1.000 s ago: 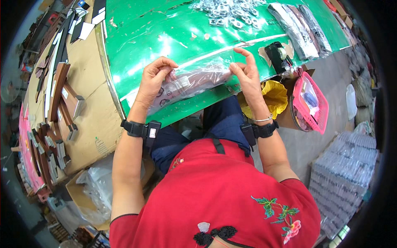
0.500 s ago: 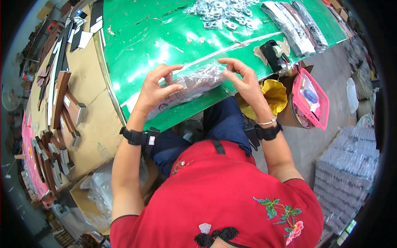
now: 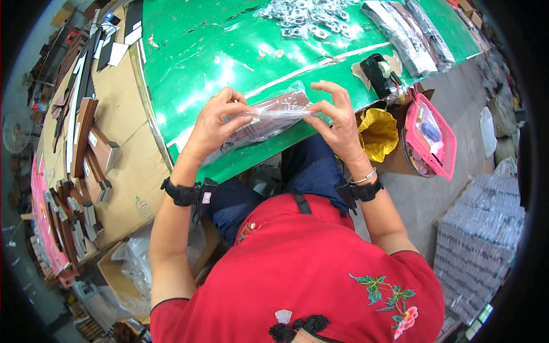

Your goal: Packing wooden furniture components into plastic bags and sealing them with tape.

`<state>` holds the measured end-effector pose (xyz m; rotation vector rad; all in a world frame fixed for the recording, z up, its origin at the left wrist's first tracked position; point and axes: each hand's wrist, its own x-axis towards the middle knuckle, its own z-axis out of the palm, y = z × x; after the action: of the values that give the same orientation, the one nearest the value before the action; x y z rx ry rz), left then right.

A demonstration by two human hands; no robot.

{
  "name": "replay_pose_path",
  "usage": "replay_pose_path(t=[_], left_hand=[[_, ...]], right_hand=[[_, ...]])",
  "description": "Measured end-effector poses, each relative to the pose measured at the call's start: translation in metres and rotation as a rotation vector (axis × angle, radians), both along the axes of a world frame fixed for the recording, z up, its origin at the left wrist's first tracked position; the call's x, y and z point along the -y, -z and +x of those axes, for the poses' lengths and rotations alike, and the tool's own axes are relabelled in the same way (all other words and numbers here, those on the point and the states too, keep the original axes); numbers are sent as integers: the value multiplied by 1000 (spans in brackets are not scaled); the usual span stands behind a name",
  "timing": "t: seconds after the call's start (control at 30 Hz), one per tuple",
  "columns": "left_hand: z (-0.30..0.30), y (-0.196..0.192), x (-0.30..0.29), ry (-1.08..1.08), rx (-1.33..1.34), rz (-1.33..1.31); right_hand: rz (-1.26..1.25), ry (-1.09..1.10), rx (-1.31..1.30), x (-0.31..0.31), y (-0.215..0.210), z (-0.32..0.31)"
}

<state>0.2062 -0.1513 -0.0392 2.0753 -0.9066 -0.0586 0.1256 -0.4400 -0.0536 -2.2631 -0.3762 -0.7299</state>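
Note:
A clear plastic bag (image 3: 260,130) with brown, bar-like pieces inside lies along the near edge of the green tabletop. Its upper edge is pulled taut between my two hands. My left hand (image 3: 220,119) pinches the left end of that edge between thumb and fingers. At the other end my right hand (image 3: 334,117) grips the film between thumb and forefinger, its other fingers raised. Through the film a brown flat face shows near the right end of the bag.
Small bagged metal parts (image 3: 311,17) lie heaped at the back. Long packed bags (image 3: 400,37) and a black tape dispenser (image 3: 380,75) sit to the right. Beside the table are a yellow bag (image 3: 378,134) and a pink basket (image 3: 432,137). Brown bars (image 3: 83,140) rest on cardboard at left.
Both hands have closed on the film, where before their fingers were spread around it. The bag's upper edge is now drawn into a straight line between them.

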Motion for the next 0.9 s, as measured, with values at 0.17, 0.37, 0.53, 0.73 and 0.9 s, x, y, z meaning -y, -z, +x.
replay_pose_path(t=[0.17, 0.37, 0.53, 0.73, 0.9], left_hand=[[10, 1, -2, 117, -95, -9], [8, -5, 5, 10, -551, 2], [13, 1, 9, -15, -511, 30], [13, 3, 9, -12, -612, 11], [8, -9, 12, -69, -487, 44]], right_hand=[[256, -92, -368, 11, 24, 1], [303, -129, -335, 3, 13, 10], [302, -192, -261, 4, 17, 22], [182, -157, -385, 11, 4, 23], [586, -231, -571, 6, 19, 25]])
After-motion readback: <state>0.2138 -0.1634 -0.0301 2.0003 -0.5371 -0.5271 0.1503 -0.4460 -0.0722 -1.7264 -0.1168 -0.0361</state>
